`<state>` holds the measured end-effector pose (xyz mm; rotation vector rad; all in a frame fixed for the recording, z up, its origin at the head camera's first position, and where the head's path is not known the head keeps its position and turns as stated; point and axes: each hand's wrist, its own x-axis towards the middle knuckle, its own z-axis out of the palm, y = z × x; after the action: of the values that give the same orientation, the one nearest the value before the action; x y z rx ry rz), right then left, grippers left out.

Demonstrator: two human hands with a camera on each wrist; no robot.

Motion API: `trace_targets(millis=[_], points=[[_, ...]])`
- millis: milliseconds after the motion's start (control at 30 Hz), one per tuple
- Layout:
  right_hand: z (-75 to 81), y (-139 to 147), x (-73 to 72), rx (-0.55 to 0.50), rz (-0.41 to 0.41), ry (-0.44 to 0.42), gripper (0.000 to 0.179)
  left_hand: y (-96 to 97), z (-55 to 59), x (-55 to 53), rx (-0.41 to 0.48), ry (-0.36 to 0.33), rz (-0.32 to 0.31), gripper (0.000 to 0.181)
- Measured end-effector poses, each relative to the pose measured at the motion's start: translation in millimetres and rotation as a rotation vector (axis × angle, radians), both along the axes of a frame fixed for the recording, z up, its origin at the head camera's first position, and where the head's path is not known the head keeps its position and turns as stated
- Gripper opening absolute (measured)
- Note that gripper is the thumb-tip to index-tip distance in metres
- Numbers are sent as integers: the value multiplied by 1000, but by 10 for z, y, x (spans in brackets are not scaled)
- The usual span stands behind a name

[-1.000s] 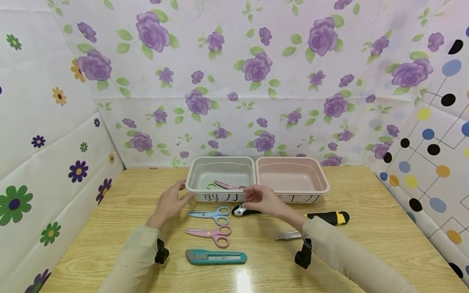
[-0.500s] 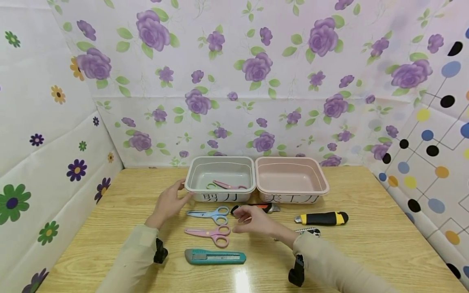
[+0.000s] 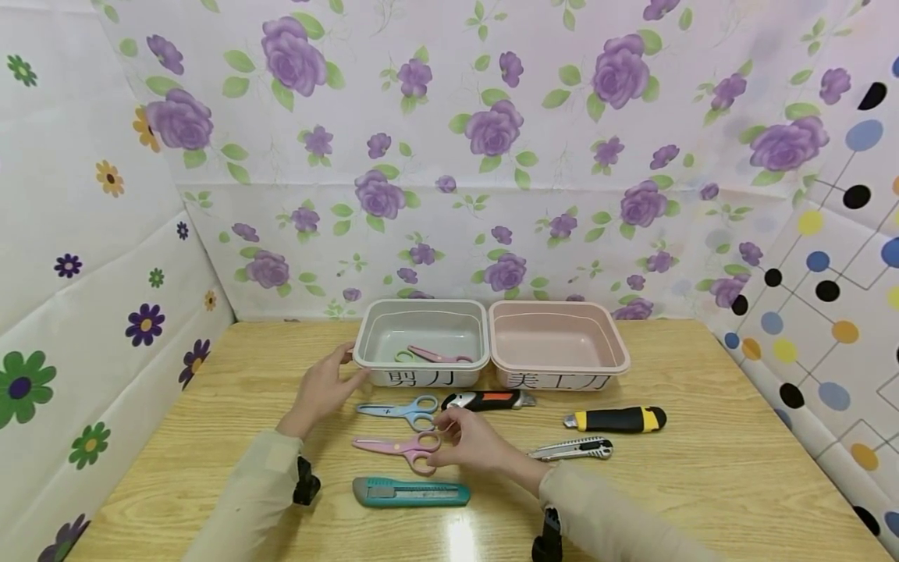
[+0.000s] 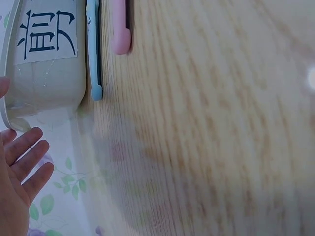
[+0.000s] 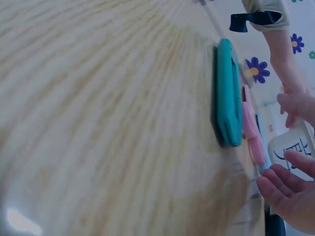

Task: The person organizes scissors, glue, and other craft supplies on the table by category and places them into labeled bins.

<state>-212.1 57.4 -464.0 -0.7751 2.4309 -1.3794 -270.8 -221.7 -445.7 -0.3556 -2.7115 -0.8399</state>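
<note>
Thumb and fingers parted, the right hand (image 3: pixel 479 445) is at the handle end of the pink scissors (image 3: pixel 397 447) on the table (image 3: pixel 246 382); pinching across both handles should steady them. The left hand (image 3: pixel 323 392), fingers extended, flanks the grey bin (image 3: pixel 421 366).

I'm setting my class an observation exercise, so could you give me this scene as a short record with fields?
left hand: at one end of the gray tub
right hand: open, by the handles of the pink scissors; contact unclear
gray tub contents: more scissors, pink and green showing
pink tub: beside the gray tub
other loose scissors: blue scissors
loose knives: teal knife, silver knife, yellow-and-black knife, black-and-orange knife
</note>
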Motion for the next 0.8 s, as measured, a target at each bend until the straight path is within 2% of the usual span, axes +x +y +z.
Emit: trace_targets(millis=[200, 433, 800], points=[[-55, -52, 4, 23, -35, -12, 55, 7, 11, 4, -7, -19, 7, 59], [-74, -96, -4, 45, -36, 12, 56, 10, 35, 16, -7, -44, 9, 60], [-117, -144, -73, 116, -46, 58, 45, -6, 20, 11, -8, -33, -3, 62]])
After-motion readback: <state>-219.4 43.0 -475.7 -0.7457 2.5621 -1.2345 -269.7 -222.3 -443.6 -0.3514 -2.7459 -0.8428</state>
